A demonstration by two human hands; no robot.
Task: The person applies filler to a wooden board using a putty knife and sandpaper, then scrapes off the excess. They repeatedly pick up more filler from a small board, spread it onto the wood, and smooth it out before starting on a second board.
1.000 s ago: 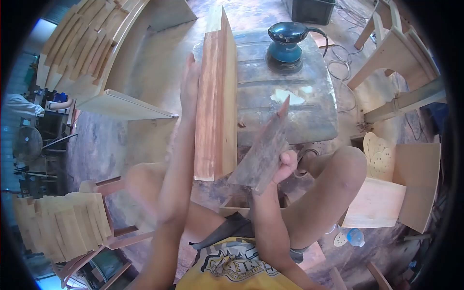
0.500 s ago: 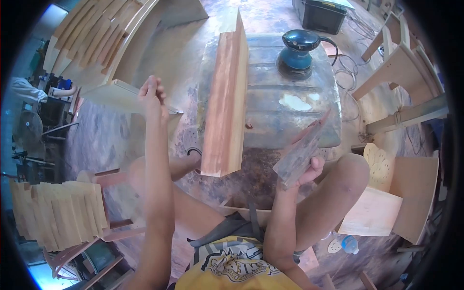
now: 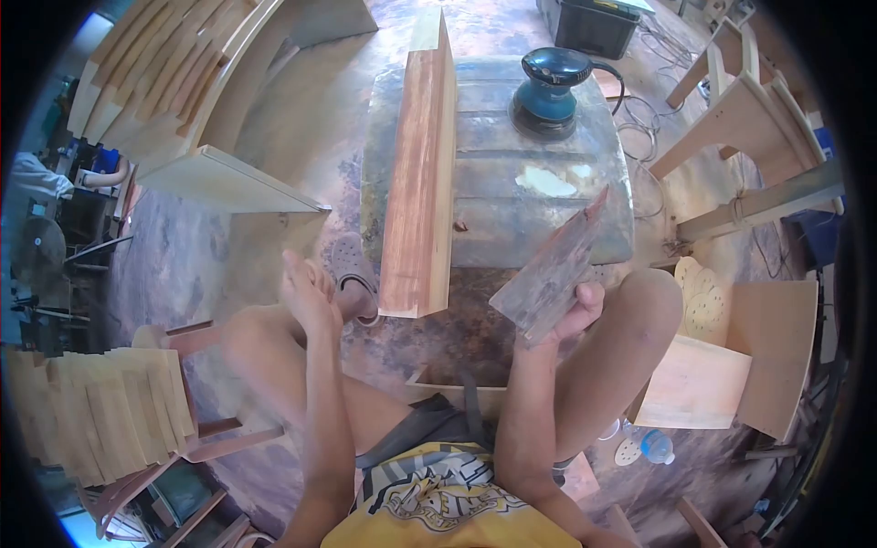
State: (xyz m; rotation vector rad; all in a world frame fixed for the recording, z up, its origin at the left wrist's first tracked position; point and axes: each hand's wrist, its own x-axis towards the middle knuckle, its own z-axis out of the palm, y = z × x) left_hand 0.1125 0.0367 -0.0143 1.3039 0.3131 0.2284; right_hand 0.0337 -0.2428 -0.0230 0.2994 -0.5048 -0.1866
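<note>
My right hand (image 3: pixel 580 315) is closed around the lower end of a flat, grey-stained scrap of board (image 3: pixel 551 274) with a pointed, reddish upper tip. It is raised above my right thigh, tilted up to the right. My left hand (image 3: pixel 311 290) hovers over my left knee with its fingers curled together; I cannot tell if anything is in them. To the right of it, a long wooden beam (image 3: pixel 418 187) with a reddish face and a paler side lies lengthwise on a low, worn grey work surface (image 3: pixel 512 239). A blue sander (image 3: pixel 548 99) stands upright on that surface.
Stacked wooden slats (image 3: pixel 110 402) are at the left, with a large wooden panel (image 3: pixel 228 187) beyond. At the right are a wooden chair frame (image 3: pixel 731 119), sanding discs (image 3: pixel 702 297), pale boards (image 3: pixel 694 388) and a plastic bottle (image 3: pixel 656 447). A cable (image 3: pixel 635 137) coils behind the sander.
My left hand has come down and nearer to the beam, away from the large panel. The board scrap in my right hand has shifted slightly left. The whole view has shifted a little.
</note>
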